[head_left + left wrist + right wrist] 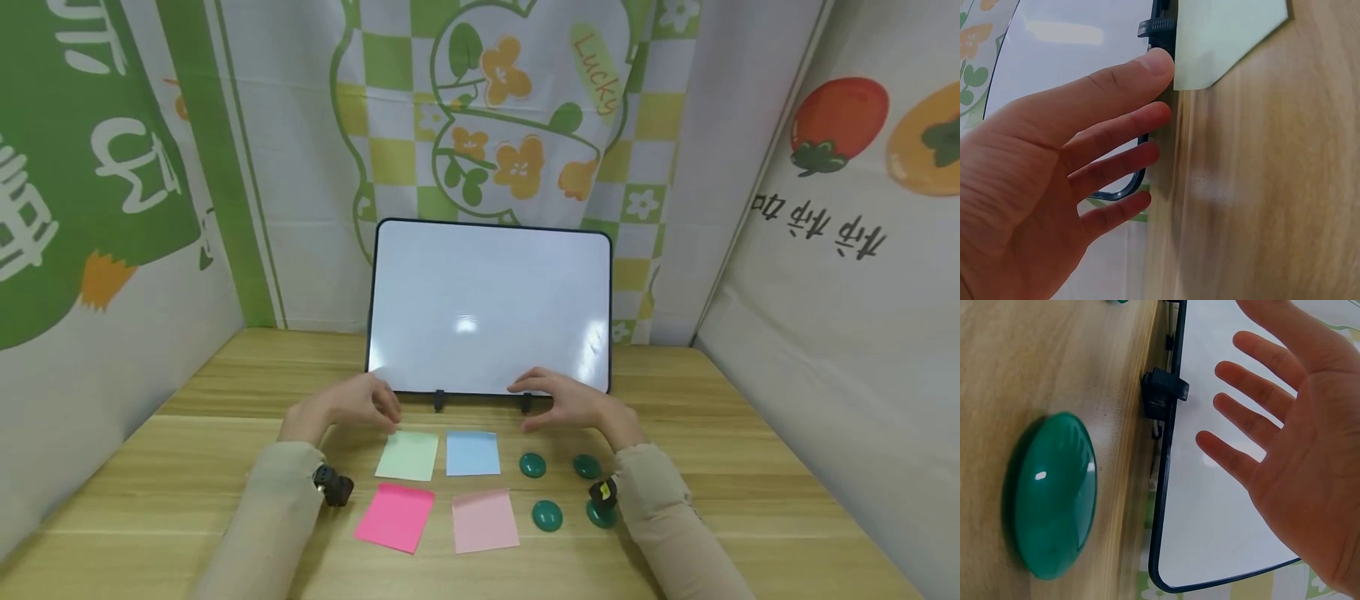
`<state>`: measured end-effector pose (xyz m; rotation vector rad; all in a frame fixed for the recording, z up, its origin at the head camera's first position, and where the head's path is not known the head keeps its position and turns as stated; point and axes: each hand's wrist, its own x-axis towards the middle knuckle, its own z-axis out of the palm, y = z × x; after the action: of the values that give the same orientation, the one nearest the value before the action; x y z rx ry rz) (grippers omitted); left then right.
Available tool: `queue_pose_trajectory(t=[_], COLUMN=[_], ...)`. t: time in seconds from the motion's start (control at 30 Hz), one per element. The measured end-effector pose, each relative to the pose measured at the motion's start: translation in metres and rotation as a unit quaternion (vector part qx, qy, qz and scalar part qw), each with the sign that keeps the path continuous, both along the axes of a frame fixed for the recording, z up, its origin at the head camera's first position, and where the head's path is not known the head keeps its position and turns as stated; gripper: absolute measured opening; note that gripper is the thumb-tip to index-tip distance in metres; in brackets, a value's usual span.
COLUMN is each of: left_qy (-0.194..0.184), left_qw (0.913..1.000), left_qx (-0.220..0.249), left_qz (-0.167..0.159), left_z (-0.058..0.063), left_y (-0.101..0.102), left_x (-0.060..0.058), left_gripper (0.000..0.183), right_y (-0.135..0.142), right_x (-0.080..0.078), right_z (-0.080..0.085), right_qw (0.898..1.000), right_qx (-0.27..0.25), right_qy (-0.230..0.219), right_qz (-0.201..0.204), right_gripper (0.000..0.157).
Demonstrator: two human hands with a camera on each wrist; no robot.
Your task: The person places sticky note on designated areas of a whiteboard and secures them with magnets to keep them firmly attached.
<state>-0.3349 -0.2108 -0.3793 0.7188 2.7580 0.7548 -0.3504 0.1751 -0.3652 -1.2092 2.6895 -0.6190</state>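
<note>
My left hand (358, 402) hovers at the top left corner of a pale green sticky note (407, 456). Its fingers are loosely bent, and in the left wrist view the thumb tip appears beside the note's edge; I cannot tell whether they touch. My right hand (572, 402) is held in front of the whiteboard (487, 312), its fingers spread and holding nothing. Beside the green note lies a blue sticky note (472, 454). Nearer are a hot pink sticky note (395, 517) and a light pink one (485, 522). A glossy green dome-shaped disc (1057, 497) lies below the right hand.
Several such green discs (547, 516) lie on the wooden table (750, 500), one partly hidden by the right wrist camera (603, 492). Black clips (439, 401) hold the whiteboard's lower edge. Printed curtains (300, 167) enclose the back and sides.
</note>
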Motion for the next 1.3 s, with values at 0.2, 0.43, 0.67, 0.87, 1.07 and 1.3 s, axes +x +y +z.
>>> queue_pose_trajectory(t=[0.2,0.43,0.67,0.87,1.07,1.3], left_qy=[-0.005,-0.015,-0.016,-0.014,-0.018,-0.014], left_qw=[1.0000,0.9999,0.9998,0.9999,0.9998,0.9997], left_qx=[0.001,-0.002,-0.007,-0.008,-0.004,0.017], left_qz=[-0.007,0.004,0.004,-0.002,0.000,0.005], left_z=[-0.0034,-0.0060,-0.0090,-0.0090,-0.0098,-0.0073], left_y=[-0.0012,-0.0014,-0.0010,0.0007,0.0009,-0.0041], left_x=[0.0002,0.0009,0.0003,-0.0001,-0.0005,0.0010], left_gripper=[0.014,0.011,0.011,0.008,0.004,0.005], right_y=[0.0016,0.0025,0.0060,0.0090,0.0082,0.0076], right_x=[0.0009,0.0012,-0.0004,-0.0023,-0.0029,-0.0017], right_z=[-0.0009,-0.0017,-0.0049,-0.0077,-0.0081,-0.0053], right_qw=[1.000,1.000,1.000,1.000,1.000,1.000], right_qx=[0.001,0.005,0.015,0.007,-0.006,-0.014], right_qy=[0.000,0.002,-0.007,-0.005,0.003,0.015], right_qz=[0.003,0.002,-0.004,-0.013,-0.004,0.002], right_gripper=[0.061,0.059,0.059,0.057,0.054,0.052])
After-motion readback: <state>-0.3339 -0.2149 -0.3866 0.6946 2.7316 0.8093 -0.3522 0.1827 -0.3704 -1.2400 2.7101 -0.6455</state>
